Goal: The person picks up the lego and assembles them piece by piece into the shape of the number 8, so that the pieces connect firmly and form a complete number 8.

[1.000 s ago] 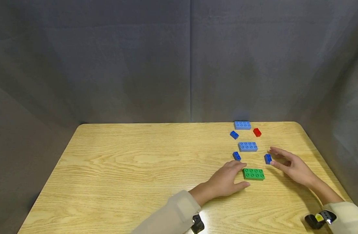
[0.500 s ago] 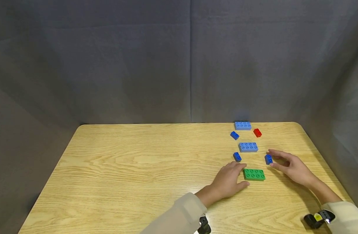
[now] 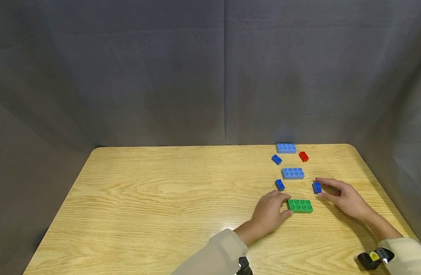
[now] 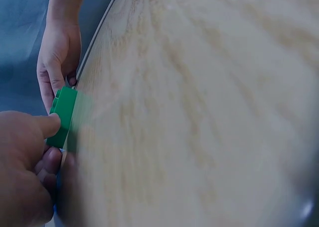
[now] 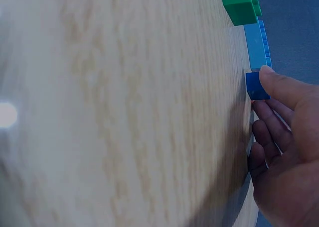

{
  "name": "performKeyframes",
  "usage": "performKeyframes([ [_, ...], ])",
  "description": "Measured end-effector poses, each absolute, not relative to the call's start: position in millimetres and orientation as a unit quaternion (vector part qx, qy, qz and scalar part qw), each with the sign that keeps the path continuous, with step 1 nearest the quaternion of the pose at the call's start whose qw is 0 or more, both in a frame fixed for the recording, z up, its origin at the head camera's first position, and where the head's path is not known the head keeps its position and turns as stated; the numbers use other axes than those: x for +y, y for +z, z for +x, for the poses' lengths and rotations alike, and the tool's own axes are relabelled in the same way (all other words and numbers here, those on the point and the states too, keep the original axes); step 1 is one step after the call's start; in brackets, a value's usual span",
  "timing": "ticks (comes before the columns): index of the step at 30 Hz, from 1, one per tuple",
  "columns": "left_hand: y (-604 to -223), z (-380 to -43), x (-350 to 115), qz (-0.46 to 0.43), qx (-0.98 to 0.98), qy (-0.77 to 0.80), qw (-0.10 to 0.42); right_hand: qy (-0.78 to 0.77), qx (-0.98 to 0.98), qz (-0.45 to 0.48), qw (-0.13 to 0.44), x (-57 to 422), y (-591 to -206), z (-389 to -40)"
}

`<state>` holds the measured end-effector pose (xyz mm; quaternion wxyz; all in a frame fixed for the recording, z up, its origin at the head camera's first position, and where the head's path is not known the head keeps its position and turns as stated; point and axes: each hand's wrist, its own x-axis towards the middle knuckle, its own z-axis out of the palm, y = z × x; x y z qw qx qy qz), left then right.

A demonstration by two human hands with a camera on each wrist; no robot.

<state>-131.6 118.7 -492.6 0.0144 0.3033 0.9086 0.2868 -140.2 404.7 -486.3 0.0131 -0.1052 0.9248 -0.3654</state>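
My left hand [image 3: 269,212] pinches the left end of a green eight-stud brick [image 3: 300,206], thumb at its front side and index finger at its back. The left wrist view shows the thumb pressed against the green brick [image 4: 63,115]. To the right, my right hand [image 3: 346,198] pinches a small dark blue brick [image 3: 317,188] between thumb and index finger. In the right wrist view the thumb overlaps the blue brick [image 5: 256,86], with the other fingers curved below it. Both bricks sit on the wooden table [image 3: 145,206].
Behind the hands lie two light blue long bricks, one nearer [image 3: 293,173] and one at the back edge [image 3: 286,148]. Two small dark blue bricks, a nearer one [image 3: 280,185] and a farther one [image 3: 277,159], lie left of them. A red brick [image 3: 303,156] sits at the back right.
My left thumb and index finger have closed in on the green brick's end. The right thumb and index finger have come closer around the small blue brick. The other bricks stay put.
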Motion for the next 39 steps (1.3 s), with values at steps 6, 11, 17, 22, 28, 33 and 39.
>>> performKeyframes([
  [6, -493.8, -129.8, 120.8, 0.285, 0.912, 0.295, 0.004, -0.349, 0.932, -0.095, 0.014, 404.1, -486.6, -139.8],
  [11, -492.0, -128.8, 121.4, 0.273, 0.912, 0.306, 0.008, -0.344, 0.935, -0.086, 0.013, 402.1, -484.9, -138.5],
  [17, -491.3, -128.0, 121.8, 0.273, 0.910, 0.311, 0.003, -0.358, 0.929, -0.086, 0.011, 401.8, -485.5, -137.0],
  [22, -492.9, -128.2, 122.3, 0.269, 0.910, 0.315, 0.000, -0.359, 0.929, -0.083, 0.004, 401.6, -487.1, -136.1],
  [28, -494.1, -128.8, 122.5, 0.266, 0.910, 0.317, 0.000, -0.359, 0.931, -0.071, 0.005, 400.8, -487.5, -135.9],
  [33, -493.1, -129.5, 122.3, 0.268, 0.910, 0.315, -0.002, -0.358, 0.931, -0.067, 0.008, 401.4, -486.6, -137.0],
  [39, -493.8, -130.5, 122.5, 0.270, 0.910, 0.315, -0.002, -0.364, 0.928, -0.085, -0.002, 404.0, -485.8, -137.6],
])
